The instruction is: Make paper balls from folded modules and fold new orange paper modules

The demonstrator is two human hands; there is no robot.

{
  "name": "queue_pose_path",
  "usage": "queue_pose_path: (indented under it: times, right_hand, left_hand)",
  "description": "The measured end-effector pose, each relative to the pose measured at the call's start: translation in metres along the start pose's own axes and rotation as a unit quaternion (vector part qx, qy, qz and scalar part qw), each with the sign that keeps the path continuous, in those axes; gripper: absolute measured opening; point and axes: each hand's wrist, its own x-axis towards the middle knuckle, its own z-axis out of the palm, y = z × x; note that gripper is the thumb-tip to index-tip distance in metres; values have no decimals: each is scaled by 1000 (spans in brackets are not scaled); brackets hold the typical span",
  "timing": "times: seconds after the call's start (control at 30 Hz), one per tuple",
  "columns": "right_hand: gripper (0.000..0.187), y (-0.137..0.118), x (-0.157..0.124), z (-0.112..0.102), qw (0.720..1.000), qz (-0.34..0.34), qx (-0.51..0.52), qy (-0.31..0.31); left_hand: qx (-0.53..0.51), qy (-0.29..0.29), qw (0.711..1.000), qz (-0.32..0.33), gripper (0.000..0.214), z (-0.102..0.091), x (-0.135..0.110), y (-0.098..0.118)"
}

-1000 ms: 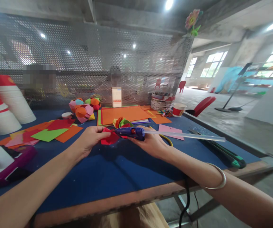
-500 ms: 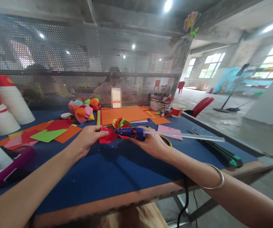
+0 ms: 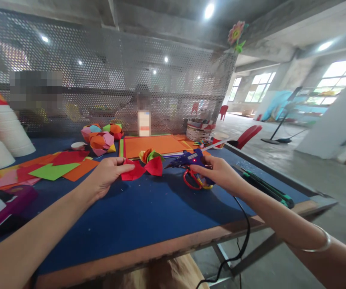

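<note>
Between the thumb and fingers of my left hand is a red folded paper piece, two pointed parts joined at a narrow middle like a bow. My right hand is closed round a blue hot glue gun with a red light lit on its side. A clear glue stick sticks out of its back. The gun's nozzle points left, a short way from the right part of the red paper. Behind the paper lies a yellow, orange and green paper flower. Scissors with red and yellow handles lie below the gun.
Coloured paper sheets spread at left, near stacked paper cups and a purple object. Folded paper balls, orange sheets and a basket stand at the back. A green cutter lies right. The gun's black cord hangs over the edge.
My right hand has drawn the glue gun to the right, away from the red paper, and tilted it. The red paper's right part and the scissors now show. My left hand keeps its hold.
</note>
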Motion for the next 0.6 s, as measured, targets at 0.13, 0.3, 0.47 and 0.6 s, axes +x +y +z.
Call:
queue_pose_path:
  times: [0.13,0.3,0.47,0.6]
  right_hand:
    - [67,21,0,-26,997,50,-47,-19]
    - [72,38,1,-37,985,17,-173,-17]
    - [46,26,-6,-36,935,21,-352,27]
    - [25,-5,-12,-22,918,-19,-381,111]
  left_hand:
    - [2,-5,1000,-3,45,2,-1,0]
    - [13,-16,1000,-1,37,2,-1,-3]
    - [15,-25,1000,-4,35,2,1,-6]
    - [24,-42,999,-2,38,5,0,-9]
